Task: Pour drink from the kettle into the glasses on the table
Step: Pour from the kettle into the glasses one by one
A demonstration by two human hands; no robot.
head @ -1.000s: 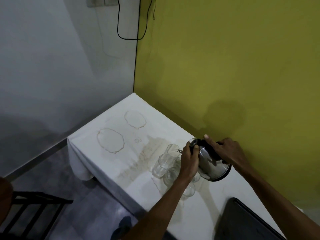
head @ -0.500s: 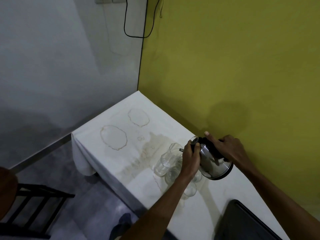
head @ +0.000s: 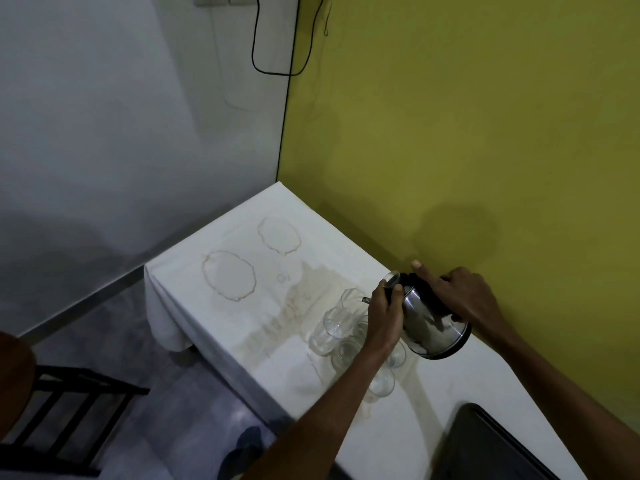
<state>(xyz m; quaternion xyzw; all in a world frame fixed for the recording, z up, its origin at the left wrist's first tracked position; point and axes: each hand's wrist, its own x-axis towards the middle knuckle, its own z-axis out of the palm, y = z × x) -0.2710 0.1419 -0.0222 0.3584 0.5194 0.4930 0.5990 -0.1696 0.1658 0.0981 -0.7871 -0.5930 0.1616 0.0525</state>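
Observation:
A shiny steel kettle [head: 431,329] is held tilted to the left above a cluster of several clear glasses [head: 330,329] on the white-clothed table [head: 242,327]. My right hand [head: 457,294] grips its black handle from the top, forefinger stretched forward. My left hand [head: 384,315] is wrapped round the kettle's front near the lid and spout, and hides part of the glasses. The spout points at the far glass [head: 351,297]. No stream of drink is visible.
The cloth has brown ring stains [head: 228,278] and a damp patch left of the glasses. A black tray [head: 491,445] lies at the near right. A yellow wall runs along the table's right side. A dark chair [head: 69,403] stands at the lower left.
The view has shifted slightly. The kettle stays tilted over the glasses, with both hands holding it much as before.

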